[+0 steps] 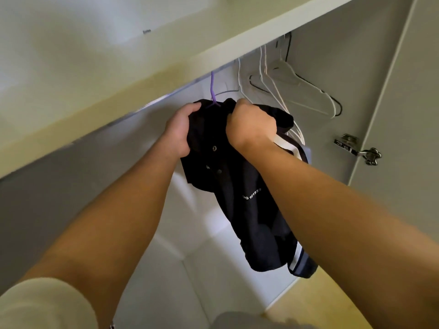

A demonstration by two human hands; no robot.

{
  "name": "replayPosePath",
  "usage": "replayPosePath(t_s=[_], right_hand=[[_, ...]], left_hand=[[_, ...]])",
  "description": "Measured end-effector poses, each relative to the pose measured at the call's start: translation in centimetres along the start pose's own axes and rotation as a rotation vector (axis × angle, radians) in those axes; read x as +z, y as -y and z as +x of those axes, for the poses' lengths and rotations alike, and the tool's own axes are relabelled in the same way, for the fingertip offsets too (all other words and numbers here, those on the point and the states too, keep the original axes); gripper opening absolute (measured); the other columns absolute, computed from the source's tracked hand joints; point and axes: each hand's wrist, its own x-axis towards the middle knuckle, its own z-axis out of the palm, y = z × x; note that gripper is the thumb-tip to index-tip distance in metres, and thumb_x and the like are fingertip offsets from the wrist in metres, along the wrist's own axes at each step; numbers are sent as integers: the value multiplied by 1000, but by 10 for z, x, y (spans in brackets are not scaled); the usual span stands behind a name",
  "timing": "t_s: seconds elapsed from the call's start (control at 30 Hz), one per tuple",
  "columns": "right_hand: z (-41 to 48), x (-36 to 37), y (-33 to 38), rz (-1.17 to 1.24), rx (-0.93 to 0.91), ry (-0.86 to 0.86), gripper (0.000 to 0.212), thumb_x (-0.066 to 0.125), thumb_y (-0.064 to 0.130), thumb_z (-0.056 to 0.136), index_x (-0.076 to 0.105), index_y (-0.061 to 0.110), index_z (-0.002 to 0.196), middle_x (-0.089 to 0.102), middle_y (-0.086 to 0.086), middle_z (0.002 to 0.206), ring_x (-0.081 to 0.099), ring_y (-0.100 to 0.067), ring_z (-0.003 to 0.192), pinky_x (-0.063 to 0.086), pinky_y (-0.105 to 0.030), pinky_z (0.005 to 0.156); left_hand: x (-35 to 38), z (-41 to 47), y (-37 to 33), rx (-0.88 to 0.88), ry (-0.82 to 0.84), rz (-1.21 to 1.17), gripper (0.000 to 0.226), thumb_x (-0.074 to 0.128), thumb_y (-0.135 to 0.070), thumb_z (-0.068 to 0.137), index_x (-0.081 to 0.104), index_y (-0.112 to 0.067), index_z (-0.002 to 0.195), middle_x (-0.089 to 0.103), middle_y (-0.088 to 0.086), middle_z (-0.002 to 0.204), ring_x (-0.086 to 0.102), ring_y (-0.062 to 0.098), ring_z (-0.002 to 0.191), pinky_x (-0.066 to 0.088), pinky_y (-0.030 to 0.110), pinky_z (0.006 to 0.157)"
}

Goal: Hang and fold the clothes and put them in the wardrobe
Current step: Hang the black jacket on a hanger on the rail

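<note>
Under the pale wardrobe shelf (118, 79), left hand (178, 131) and right hand (249, 124) clutch a dark shirt (237, 198), apparently on a purple hanger (213, 91).

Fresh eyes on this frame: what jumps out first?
Dead centre, a dark shirt with small white lettering hangs in the open wardrobe, both the left hand and the right hand gripping it at the collar. A purple hanger rises from the collar behind the shelf edge; the rail is hidden. To the right hang bare white hangers, with a metal hinge on the door beyond.
</note>
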Motion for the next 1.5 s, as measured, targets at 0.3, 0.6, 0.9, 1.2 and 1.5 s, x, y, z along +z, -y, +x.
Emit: replayPosePath(t_s=[0.3, 0.6, 0.9, 1.2, 1.5], right_hand=[[16, 17, 5, -21, -53, 48, 16, 48, 13, 93, 49, 10, 108, 41, 0, 72, 46, -26, 62, 20, -29, 47], [34, 29, 9, -15, -26, 54, 22, 48, 6, 88, 49, 10, 109, 38, 0, 65, 37, -19, 53, 21, -29, 47], [45, 47, -8, -36, -28, 80, 12, 48, 13, 95, 37, 15, 97, 49, -2, 72, 44, -23, 55, 24, -30, 47], [25, 64, -42, -82, -161, -61, 53, 62, 14, 81, 47, 9, 132, 51, -15, 121, 49, -36, 106, 38, -38, 85], [-7, 83, -61, -117, -309, -402, 30, 62, 1, 67, 60, 9, 96, 52, -14, 99, 43, -32, 89, 33, -42, 82]], left_hand=[[-2, 37, 1, 30, -126, 57, 41, 66, -45, 90, 74, -13, 114, 76, 9, 105, 74, 29, 95, 56, 48, 94], [-5, 56, -5, 43, -168, 157, 41, 66, -48, 91, 74, -14, 111, 77, 7, 102, 75, 27, 92, 58, 45, 91], [-13, 71, 16, -19, -119, 267, 35, 83, -25, 78, 74, -13, 109, 77, 9, 99, 76, 27, 85, 62, 42, 78], [-17, 83, 53, 183, -78, 404, 42, 78, -5, 58, 73, -21, 96, 78, 0, 89, 75, 24, 84, 60, 44, 80], [-26, 86, 70, 134, -93, 414, 28, 82, -19, 58, 74, -29, 83, 77, -6, 87, 74, 15, 82, 52, 23, 60]])
